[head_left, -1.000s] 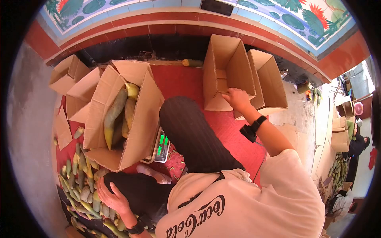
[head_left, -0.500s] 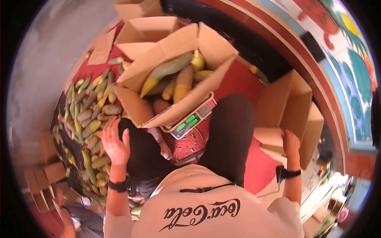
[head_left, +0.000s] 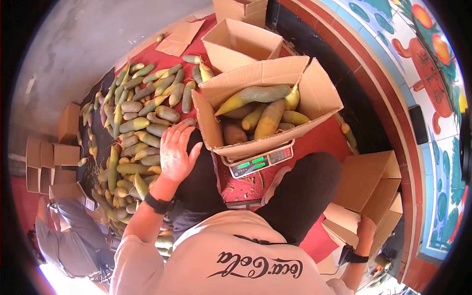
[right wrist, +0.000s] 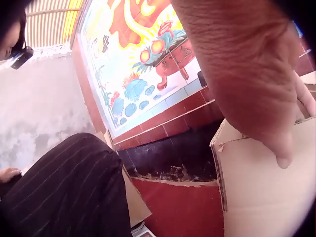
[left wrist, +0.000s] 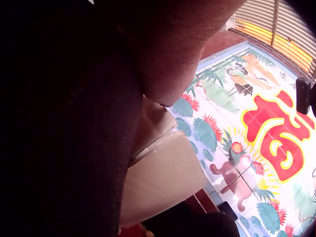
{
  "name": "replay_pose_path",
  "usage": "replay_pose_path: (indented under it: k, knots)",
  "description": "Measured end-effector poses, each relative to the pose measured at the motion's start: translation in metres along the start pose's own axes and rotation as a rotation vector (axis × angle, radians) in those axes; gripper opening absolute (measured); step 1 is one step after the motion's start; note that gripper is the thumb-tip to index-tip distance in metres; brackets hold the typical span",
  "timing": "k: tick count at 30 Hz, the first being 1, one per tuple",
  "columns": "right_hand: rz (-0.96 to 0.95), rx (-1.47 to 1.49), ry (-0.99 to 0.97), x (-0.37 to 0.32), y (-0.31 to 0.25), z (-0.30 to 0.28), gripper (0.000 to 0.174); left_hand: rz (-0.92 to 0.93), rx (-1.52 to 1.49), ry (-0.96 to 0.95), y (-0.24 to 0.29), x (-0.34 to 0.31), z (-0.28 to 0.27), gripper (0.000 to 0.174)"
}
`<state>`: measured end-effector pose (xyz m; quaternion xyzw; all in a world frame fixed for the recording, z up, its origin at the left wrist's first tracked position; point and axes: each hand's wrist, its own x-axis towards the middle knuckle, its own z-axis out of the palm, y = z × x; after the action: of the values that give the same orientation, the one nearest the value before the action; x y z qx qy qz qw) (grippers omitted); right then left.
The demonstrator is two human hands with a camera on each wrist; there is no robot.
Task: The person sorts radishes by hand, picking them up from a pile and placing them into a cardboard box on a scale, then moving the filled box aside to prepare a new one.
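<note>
My left hand (head_left: pixel 176 152) rests on my left knee, fingers straight and thumb spread. Beside it a cardboard box (head_left: pixel 268 148) with upright flaps stands on a digital scale (head_left: pixel 260 161) with lit green displays. Inside lie several large green radishes (head_left: pixel 258 94). At the right, my right hand (head_left: pixel 365 230) is at the rim of another cardboard box (head_left: pixel 366 177). In the right wrist view, the thumb lies outside that box's wall (right wrist: pixel 261 182) and the fingers go over the edge inside. In the left wrist view, dark cloth and the hand's near part hide the fingers.
A large heap of green radishes (head_left: pixel 142 135) covers the floor at left. More open boxes (head_left: pixel 241 42) stand beyond the scale. Another person (head_left: pixel 73 236) sits at lower left near small stacked cartons (head_left: pixel 42 157). A tiled wall (head_left: pixel 418 123) borders the right.
My head view has swung left, toward the radish heap. The left hand stays by the left knee. The right hand keeps to the rim of the box at right.
</note>
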<state>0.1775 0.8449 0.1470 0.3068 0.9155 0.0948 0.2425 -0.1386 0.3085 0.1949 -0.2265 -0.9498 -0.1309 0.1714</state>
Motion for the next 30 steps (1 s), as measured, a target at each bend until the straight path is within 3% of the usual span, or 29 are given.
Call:
replay_pose_path:
  k: [4, 9, 18, 24, 26, 30]
  knots:
    - [0.003, -0.072, -0.077, 0.004, -0.003, 0.005, 0.02, -0.015, -0.009, 0.0, -0.002, -0.001, 0.002, 0.041]
    - [-0.095, -0.117, 0.01, 0.007, -0.004, 0.056, 0.023, 0.007, -0.018, 0.033, -0.002, -0.003, -0.001, 0.04]
    - [-0.015, -0.038, 0.07, -0.009, -0.045, -0.013, 0.02, -0.004, -0.052, 0.059, -0.007, -0.007, -0.003, 0.04]
    - [-0.153, 0.115, 0.279, -0.006, -0.075, -0.068, 0.019, -0.02, -0.077, 0.086, -0.01, -0.011, -0.002, 0.041]
    - [-0.265, 0.321, 0.501, -0.012, -0.098, -0.097, 0.016, -0.016, -0.098, 0.103, -0.011, -0.011, 0.0, 0.041]
    - [-0.3, 0.463, 0.592, -0.022, -0.138, -0.146, 0.015, -0.019, -0.139, 0.124, -0.012, -0.006, 0.005, 0.041]
